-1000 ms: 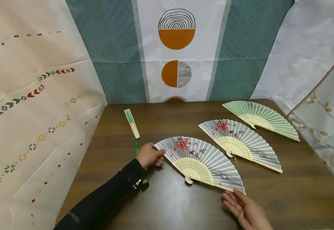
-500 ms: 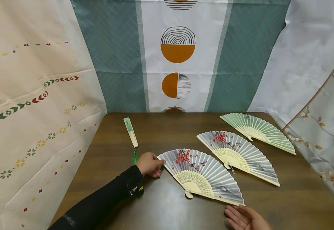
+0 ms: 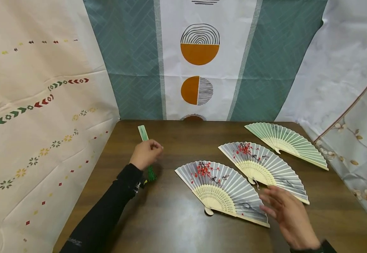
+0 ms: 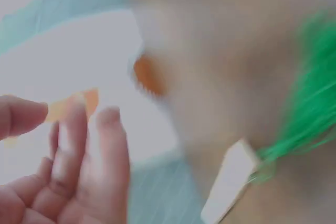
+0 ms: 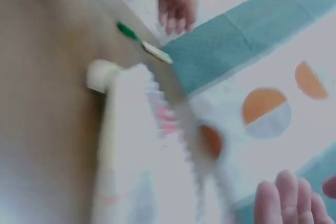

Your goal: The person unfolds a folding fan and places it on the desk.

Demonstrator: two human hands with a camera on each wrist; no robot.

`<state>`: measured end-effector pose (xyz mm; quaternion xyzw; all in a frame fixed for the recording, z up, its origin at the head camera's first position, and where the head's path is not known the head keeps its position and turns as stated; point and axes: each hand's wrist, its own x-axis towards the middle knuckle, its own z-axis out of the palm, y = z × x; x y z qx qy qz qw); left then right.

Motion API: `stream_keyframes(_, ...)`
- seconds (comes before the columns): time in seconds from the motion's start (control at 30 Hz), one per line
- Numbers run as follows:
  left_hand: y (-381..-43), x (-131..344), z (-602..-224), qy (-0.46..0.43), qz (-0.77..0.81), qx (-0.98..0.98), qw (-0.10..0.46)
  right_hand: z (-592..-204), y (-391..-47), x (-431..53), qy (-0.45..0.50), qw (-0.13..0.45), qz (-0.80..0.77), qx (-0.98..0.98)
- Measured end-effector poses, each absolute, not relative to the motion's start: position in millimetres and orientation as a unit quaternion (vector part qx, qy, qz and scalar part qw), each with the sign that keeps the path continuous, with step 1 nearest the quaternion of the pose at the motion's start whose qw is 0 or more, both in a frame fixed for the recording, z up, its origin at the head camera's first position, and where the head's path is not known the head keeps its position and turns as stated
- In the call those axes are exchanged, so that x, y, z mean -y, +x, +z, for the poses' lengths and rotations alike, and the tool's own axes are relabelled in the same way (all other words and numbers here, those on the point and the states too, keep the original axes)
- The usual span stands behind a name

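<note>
My left hand (image 3: pixel 146 154) is raised over the folded green fan (image 3: pixel 143 133), hiding its middle; the green tassel (image 3: pixel 151 174) shows below. In the left wrist view the fingers (image 4: pixel 113 150) are loosely bent, apart from the thumb, with nothing between them. My right hand (image 3: pixel 292 216) hovers beside the right end of the nearest spread fan (image 3: pixel 216 186), which is grey-white with red blossoms and pale ribs. Its fingers are extended and hold nothing. Behind it lies a second spread blossom fan (image 3: pixel 262 161), partly hidden by the right hand.
A spread green fan (image 3: pixel 286 142) lies at the back right of the brown wooden table (image 3: pixel 177 140). Hanging cloths surround the table: a teal and white one (image 3: pixel 132 70) behind, a cream one (image 3: pixel 44 123) at left and a floral one (image 3: pixel 360 140) at right.
My left hand has let go of the nearest spread fan and moved left and back over the folded fan. My right hand has left that fan's lower edge and risen.
</note>
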<state>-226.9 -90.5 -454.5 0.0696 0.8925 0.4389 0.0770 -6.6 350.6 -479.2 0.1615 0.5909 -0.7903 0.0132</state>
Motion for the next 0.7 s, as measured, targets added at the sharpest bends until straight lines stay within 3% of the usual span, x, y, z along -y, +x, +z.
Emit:
stream_keyframes(0.07,-256.2,93.9,-450.0,0.047,0.421,-0.906,0.026,-460.8,-56.2,-325.6,0.125,-0.012,-0.769,-0.626)
stream_keyframes(0.13,-296.7,98.6,-472.2,0.017,0.392,-0.92,-0.015,-450.1,-106.0,-294.6,0.103,-0.013,-0.74,-0.664)
stream_keyframes(0.23,-355.2,107.5,-527.1,-0.005,0.341,-0.94,-0.018,-452.5,-171.3,-245.7,0.081,0.026,-0.699,-0.71)
stream_keyframes(0.33,-388.8,110.7,-574.9,0.008,0.299,-0.954,0.014,-471.2,-217.0,-201.0,0.059,0.078,-0.683,-0.724)
stream_keyframes(0.53,-379.9,102.4,-602.5,0.043,0.203,-0.975,0.08,-514.6,-261.7,-143.9,0.059,0.161,-0.688,-0.705)
stream_keyframes(0.7,-366.3,108.1,-590.4,0.047,0.15,-0.987,0.031,-519.6,-281.4,-117.9,0.037,0.178,-0.713,-0.677)
